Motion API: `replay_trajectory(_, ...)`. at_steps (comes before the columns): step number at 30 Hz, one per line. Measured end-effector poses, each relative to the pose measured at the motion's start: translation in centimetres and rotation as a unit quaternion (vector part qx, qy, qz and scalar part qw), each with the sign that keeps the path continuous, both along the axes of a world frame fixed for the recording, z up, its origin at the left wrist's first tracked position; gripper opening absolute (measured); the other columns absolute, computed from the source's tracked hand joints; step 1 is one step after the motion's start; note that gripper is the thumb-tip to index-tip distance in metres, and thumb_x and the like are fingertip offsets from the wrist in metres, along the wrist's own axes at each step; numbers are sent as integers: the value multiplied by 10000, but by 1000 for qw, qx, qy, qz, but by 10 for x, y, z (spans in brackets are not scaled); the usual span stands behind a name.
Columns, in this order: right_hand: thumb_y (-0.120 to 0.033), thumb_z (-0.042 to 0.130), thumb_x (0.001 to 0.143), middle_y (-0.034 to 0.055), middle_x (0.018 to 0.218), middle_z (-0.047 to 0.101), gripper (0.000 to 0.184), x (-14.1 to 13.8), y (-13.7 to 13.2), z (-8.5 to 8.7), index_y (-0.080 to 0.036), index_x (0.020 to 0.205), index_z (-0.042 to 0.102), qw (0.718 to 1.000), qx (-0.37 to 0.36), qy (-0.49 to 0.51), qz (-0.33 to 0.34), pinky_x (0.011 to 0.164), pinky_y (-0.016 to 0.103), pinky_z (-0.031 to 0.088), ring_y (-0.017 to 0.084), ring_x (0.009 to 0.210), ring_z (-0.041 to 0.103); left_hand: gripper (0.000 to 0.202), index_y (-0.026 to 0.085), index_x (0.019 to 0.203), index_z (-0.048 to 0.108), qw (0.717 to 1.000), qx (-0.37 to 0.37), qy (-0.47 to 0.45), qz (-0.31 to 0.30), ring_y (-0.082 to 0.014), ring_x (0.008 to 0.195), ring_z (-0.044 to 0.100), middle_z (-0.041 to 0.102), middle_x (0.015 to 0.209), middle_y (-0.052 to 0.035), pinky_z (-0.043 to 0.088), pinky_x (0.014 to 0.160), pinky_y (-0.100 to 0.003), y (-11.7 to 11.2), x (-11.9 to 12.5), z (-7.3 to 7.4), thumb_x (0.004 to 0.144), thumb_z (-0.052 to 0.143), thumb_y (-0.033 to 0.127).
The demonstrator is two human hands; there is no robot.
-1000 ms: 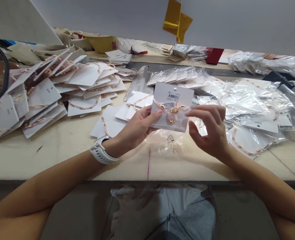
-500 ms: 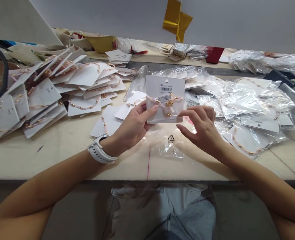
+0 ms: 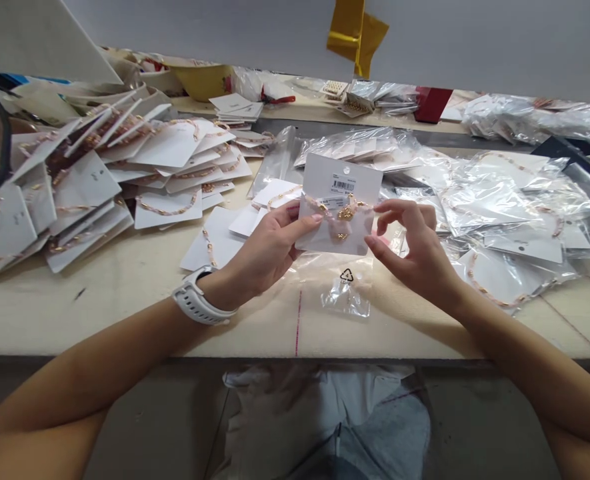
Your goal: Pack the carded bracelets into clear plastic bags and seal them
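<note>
My left hand [image 3: 275,240], with a white watch at the wrist, pinches the left side of a white jewellery card [image 3: 342,175]. The card's barcode side faces me. Across the card runs a pink and gold bead necklace [image 3: 325,211], its gold chain bunched in the middle under a small label. My right hand [image 3: 412,247] is at the card's right edge, thumb and index finger apart and the fingertips at or touching the edge. Below the card a clear plastic bag [image 3: 345,297] with a recycling mark lies flat on the table.
Loose white cards with bead necklaces [image 3: 167,150] are piled on the left. Bagged cards [image 3: 505,200] spread over the right side. Behind stand a yellow bowl [image 3: 202,81] and a red box [image 3: 432,105]. A grey panel [image 3: 475,47] with yellow tape crosses the top.
The card has shifted slightly right and tilted clockwise in my left hand. My right hand has moved a little right and its fingertips remain by the card's edge.
</note>
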State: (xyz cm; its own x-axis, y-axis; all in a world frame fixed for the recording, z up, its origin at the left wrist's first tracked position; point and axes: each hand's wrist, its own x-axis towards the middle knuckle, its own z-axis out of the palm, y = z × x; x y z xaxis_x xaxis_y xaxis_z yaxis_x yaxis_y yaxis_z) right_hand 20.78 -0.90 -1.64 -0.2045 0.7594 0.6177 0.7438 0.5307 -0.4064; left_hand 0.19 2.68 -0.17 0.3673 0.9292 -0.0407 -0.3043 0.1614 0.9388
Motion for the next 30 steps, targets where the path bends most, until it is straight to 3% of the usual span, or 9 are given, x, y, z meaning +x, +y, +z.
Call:
replay_trajectory(3,-235,568,902,8,773,614,35,-1,-1,4,-239,936,574,999,25,-12,18,826,364,377,220,893,497,156,195,950,696,1000,25,6,2,-186,938,687,734,953,-18,557,840,-274,0,-1,0,795,684,191)
replay_trajectory(6,-207,583,908,3,776,632,67,-1,0,5,-233,846,582,998,50,-41,21,827,358,364,216,872,483,175,205,943,711,998,57,3,-13,-204,964,680,735,960,-16,552,862,-299,-2,-1,0,769,700,182)
replay_trajectory(11,-115,563,897,6,793,627,122,-1,0,1,-227,849,555,993,98,-61,36,807,343,374,207,863,476,218,210,979,725,995,96,7,-25,-233,1051,653,733,1001,-26,519,939,-335,-3,-1,0,765,697,177)
replay_trajectory(15,-92,548,897,-4,789,629,157,-4,-4,2,-236,836,533,989,141,-50,13,817,359,352,204,871,504,280,203,1032,723,997,62,1,-37,-254,1013,659,732,1004,-38,548,825,-332,-2,-3,2,756,678,224)
replay_trajectory(20,-97,543,907,-17,778,635,155,-5,-5,4,-241,851,522,986,160,-38,-1,810,369,330,192,843,524,220,196,1011,739,999,40,31,15,-204,1012,649,717,1090,-32,535,765,-253,-4,0,5,855,618,294)
replay_trajectory(26,-98,547,902,-20,772,628,153,-4,-3,3,-243,862,519,984,173,-32,12,820,355,348,190,857,505,252,190,1045,732,997,49,48,23,-222,1085,641,706,1135,-35,540,850,-286,-5,-1,4,912,544,292)
replay_trajectory(30,-92,546,899,-27,764,621,159,-2,-2,7,-243,863,512,981,190,-36,18,815,349,348,179,837,509,268,212,1067,728,996,83,11,-12,-253,1122,636,725,1091,-35,546,908,-341,-1,-5,8,915,546,338)
